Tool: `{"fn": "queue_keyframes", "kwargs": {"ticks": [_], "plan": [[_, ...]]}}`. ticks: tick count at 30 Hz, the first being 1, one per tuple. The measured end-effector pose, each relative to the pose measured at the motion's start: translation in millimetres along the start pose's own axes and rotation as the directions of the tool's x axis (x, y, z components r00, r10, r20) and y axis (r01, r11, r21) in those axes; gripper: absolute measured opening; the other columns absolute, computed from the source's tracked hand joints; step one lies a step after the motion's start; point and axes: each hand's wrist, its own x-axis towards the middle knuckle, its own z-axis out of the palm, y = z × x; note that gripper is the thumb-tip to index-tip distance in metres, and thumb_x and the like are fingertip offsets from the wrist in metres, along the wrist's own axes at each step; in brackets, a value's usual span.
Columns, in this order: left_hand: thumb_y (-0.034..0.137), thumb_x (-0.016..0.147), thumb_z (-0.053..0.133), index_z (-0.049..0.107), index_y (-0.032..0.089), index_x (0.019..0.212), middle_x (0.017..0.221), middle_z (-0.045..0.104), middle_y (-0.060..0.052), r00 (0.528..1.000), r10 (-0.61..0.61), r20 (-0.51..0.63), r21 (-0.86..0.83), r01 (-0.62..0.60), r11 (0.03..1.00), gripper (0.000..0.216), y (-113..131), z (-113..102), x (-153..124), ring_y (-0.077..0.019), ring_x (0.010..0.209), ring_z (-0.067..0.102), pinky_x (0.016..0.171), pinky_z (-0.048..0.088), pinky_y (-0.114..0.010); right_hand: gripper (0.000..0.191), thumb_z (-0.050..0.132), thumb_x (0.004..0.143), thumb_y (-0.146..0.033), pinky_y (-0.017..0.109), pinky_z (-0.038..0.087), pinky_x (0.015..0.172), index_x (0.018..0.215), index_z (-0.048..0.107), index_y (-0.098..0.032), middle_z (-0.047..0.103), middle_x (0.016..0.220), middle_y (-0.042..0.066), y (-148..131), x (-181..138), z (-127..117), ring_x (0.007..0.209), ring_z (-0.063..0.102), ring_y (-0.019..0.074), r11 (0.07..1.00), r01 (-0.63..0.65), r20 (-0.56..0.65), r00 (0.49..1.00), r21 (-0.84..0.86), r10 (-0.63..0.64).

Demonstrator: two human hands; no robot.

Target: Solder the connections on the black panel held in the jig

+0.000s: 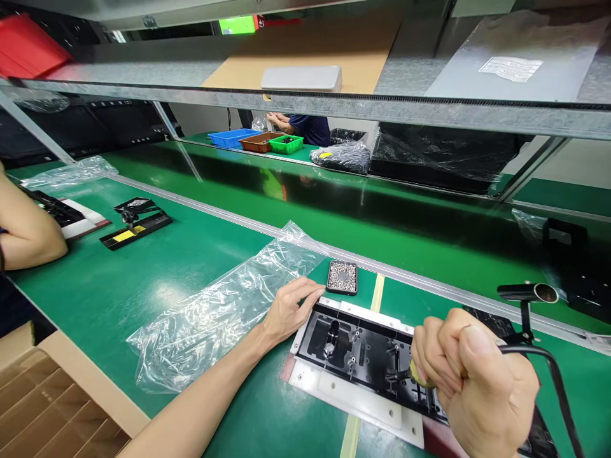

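Note:
A long black plastic housing (367, 359) with moulded posts lies in a white fixture (353, 397) on the green bench. My left hand (293, 308) grips the fixture's near-left corner, thumb and fingertips together on its edge. Wrapped in my right hand (477, 381) is an electric screwdriver (420, 374), tilted so its dark tip reaches down into the housing; a black cable (556, 362) trails from behind the fist. My palm hides most of the tool. Just beyond the left fingertips sits a small black tray (342, 278) full of tiny metal screws.
Left of the fixture a clear plastic bag (214, 312) lies spread out. A black assembly (136, 222) stands farther left, near another person's arm (28, 222). A black cylinder on a bracket (527, 294) stands right. Coloured bins (286, 144) sit beyond, below a metal shelf (191, 92).

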Motion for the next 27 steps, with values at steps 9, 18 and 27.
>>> {"fn": "queue_keyframes", "kwargs": {"ticks": [9,18,27], "plan": [[0.02,0.107,0.058,0.078,0.02,0.111,0.1,0.077,-0.007,1.0,-0.004,0.001,-0.012,0.004,1.0,0.02,-1.6,0.0,-0.6,-0.0192,0.091,0.072,0.081,0.06,-0.035,0.05,0.053,0.107,-0.041,0.026,0.03,0.041,0.062,0.041,-0.022,0.034,0.052,-0.003,0.4,-0.3,1.5,0.046,0.034,0.0126,1.0,-0.016,-0.004,1.0,-0.005,0.016],[0.02,0.106,0.059,0.077,0.02,0.11,0.101,0.077,-0.007,1.0,-0.009,0.003,-0.015,0.009,1.0,0.019,-0.7,0.4,-0.7,-0.0195,0.091,0.072,0.082,0.06,-0.035,0.051,0.053,0.107,-0.041,0.026,0.029,0.041,0.061,0.04,-0.022,0.033,0.052,-0.002,0.7,-0.8,-2.2,0.046,0.033,0.0132,1.0,-0.019,-0.001,1.0,-0.013,0.019],[0.02,0.107,0.059,0.078,0.019,0.111,0.1,0.076,-0.006,1.0,-0.019,0.003,-0.015,0.019,1.0,0.019,-0.9,0.0,-1.2,-0.0183,0.091,0.071,0.082,0.058,-0.033,0.055,0.059,0.101,-0.042,0.023,0.023,0.038,0.057,0.034,-0.022,0.029,0.048,-0.004,-7.0,4.1,14.6,0.042,0.028,0.0105,1.0,0.024,-0.094,0.995,-0.013,-0.025]]}}
